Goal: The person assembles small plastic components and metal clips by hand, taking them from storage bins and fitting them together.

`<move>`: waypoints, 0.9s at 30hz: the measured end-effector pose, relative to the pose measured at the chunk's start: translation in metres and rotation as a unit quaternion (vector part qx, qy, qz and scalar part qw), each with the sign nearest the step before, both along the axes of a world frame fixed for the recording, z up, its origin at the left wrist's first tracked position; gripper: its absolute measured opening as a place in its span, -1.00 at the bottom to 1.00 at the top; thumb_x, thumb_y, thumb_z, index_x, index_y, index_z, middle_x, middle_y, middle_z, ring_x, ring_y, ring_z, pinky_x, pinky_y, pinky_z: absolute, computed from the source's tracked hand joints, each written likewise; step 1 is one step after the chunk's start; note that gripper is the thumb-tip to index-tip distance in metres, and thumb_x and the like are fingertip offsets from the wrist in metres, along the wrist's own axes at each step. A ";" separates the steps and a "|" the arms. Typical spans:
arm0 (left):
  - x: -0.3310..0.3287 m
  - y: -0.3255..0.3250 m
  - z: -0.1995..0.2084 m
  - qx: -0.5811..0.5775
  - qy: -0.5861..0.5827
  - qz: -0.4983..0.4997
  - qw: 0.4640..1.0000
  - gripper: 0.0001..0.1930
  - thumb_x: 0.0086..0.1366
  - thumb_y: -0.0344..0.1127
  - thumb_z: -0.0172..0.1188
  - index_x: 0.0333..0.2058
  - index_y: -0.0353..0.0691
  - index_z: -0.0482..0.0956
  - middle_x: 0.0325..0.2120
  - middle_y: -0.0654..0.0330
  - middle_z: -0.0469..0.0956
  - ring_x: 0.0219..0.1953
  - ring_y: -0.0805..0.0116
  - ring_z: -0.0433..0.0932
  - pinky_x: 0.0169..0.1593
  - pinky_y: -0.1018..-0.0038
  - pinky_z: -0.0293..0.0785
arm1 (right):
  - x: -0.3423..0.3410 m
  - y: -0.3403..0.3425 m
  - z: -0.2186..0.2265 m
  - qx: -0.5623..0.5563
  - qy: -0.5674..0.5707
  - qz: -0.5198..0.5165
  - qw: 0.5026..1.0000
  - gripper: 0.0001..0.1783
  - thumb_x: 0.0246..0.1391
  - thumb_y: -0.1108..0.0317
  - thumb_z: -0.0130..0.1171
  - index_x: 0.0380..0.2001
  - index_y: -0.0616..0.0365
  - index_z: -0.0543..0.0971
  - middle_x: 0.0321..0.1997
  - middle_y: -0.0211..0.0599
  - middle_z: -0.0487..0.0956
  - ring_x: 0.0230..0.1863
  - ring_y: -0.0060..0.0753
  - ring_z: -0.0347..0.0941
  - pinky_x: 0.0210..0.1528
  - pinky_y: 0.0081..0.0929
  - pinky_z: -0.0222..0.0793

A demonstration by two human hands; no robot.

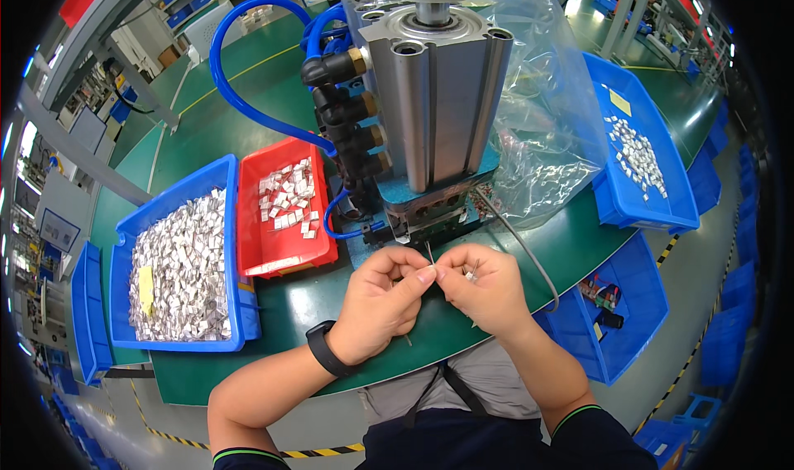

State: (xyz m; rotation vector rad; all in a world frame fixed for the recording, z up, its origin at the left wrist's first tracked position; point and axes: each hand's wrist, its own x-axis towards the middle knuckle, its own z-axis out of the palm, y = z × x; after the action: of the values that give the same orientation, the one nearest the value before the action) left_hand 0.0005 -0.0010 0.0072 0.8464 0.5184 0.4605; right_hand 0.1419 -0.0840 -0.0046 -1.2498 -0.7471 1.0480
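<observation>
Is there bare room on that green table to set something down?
Yes: green tabletop shows between the red tray, the big blue tray and the left grip; more lies behind those trays, and between the grey cable and right-hand tray. It's crowded before the machine, where the right grip meets the left.

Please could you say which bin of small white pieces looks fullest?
The blue plastic bin just left of the red plastic bin; small white pieces nearly cover its floor, whereas others show bare floor.

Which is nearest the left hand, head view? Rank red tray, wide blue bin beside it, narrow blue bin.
From the left hand:
1. Red tray: forward left.
2. Wide blue bin: further left.
3. Narrow blue bin: far left.
</observation>
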 end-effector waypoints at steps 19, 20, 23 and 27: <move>-0.003 0.000 -0.003 -0.023 0.024 0.029 0.999 -0.86 0.34 -0.32 0.10 -0.23 -0.25 0.54 -0.72 0.39 0.28 -0.79 0.67 0.07 -0.74 0.65 -0.07 | 0.001 -0.003 0.002 0.003 -0.126 0.023 0.992 -0.83 0.04 0.37 0.28 -0.39 0.27 0.59 -0.51 -0.45 0.56 -0.47 -0.75 0.39 -0.43 -0.71 0.32; -0.003 0.000 -0.003 -0.023 0.028 0.038 0.999 -0.85 0.34 -0.32 0.10 -0.22 -0.25 0.54 -0.73 0.39 0.28 -0.80 0.66 0.07 -0.74 0.65 -0.07 | 0.002 -0.003 0.003 -0.011 -0.097 0.026 0.995 -0.83 0.04 0.37 0.27 -0.39 0.27 0.59 -0.50 -0.47 0.55 -0.46 -0.76 0.37 -0.43 -0.72 0.31; -0.002 0.001 -0.003 -0.025 0.027 0.043 0.998 -0.85 0.34 -0.32 0.09 -0.22 -0.25 0.54 -0.73 0.39 0.27 -0.80 0.66 0.07 -0.74 0.65 -0.07 | 0.002 -0.004 0.003 -0.012 -0.068 0.024 0.997 -0.83 0.05 0.37 0.28 -0.39 0.27 0.58 -0.49 -0.46 0.55 -0.46 -0.76 0.37 -0.43 -0.73 0.30; -0.002 0.002 -0.002 -0.032 0.028 0.029 0.999 -0.85 0.34 -0.32 0.09 -0.22 -0.25 0.55 -0.73 0.39 0.28 -0.80 0.66 0.07 -0.74 0.65 -0.07 | 0.002 -0.004 0.002 -0.005 -0.074 0.036 0.997 -0.84 0.06 0.37 0.26 -0.40 0.27 0.58 -0.50 -0.47 0.55 -0.46 -0.77 0.36 -0.43 -0.72 0.30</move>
State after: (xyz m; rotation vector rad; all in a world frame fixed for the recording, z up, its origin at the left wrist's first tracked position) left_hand -0.0019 0.0010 0.0055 0.7863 0.6070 0.4728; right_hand 0.1441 -0.0876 -0.0025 -1.3286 -0.9078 1.0270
